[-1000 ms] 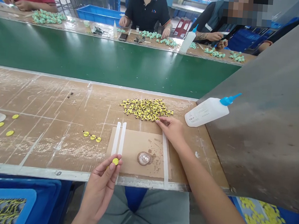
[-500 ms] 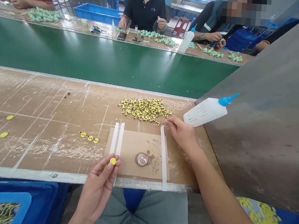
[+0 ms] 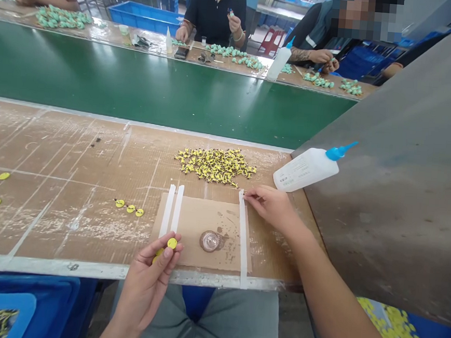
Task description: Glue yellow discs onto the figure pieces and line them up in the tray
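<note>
Apparently collecting: pinching yellow disc (image 3: 171,243) in left hand (image 3: 149,275); cannot tell what in right hand (image 3: 271,205), by cardboard (image 3: 194,221)'s far-right corner. Next, probably calls for pairing.

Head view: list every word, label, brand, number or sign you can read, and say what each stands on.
No text can be read with certainty.
White bottle with the blue nozzle: lines of print on its side, too small and blurred to read.
Dark polo shirt across the green surface: a small coloured mark by the raised hand, too unclear to read.
Yellow disc at the left hand's fingertips: no legible lettering.
</note>
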`<state>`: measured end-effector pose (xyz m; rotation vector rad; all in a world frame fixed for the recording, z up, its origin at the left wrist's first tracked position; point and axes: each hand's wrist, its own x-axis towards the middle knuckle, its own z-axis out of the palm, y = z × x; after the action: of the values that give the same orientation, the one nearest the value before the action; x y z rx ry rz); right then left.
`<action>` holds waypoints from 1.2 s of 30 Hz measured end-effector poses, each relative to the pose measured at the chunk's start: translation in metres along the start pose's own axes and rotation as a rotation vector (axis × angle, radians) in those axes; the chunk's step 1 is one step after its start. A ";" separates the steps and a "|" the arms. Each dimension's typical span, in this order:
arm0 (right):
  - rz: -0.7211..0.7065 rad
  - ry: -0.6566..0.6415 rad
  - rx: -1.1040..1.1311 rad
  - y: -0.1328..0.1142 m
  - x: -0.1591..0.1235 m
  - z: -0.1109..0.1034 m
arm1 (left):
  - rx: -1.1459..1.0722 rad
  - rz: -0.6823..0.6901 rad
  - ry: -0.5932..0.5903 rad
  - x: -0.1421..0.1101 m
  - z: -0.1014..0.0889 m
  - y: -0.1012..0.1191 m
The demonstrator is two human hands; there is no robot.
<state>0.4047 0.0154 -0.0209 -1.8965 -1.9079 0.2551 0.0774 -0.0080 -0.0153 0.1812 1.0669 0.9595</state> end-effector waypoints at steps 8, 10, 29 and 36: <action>0.014 0.038 0.008 -0.007 0.013 0.003 | 0.031 0.024 -0.024 0.002 0.001 -0.001; -0.020 0.053 0.028 -0.008 0.017 0.006 | 0.029 0.034 -0.032 0.004 0.002 -0.002; -0.259 0.521 0.550 -0.099 -0.069 0.055 | -0.012 0.193 -0.301 0.020 0.001 -0.019; -0.289 0.470 0.536 -0.097 -0.070 0.057 | -0.029 0.174 -0.323 0.018 0.003 -0.018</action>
<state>0.2901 -0.0480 -0.0427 -1.1874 -1.5639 0.1837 0.0926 -0.0050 -0.0359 0.3970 0.7478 1.0600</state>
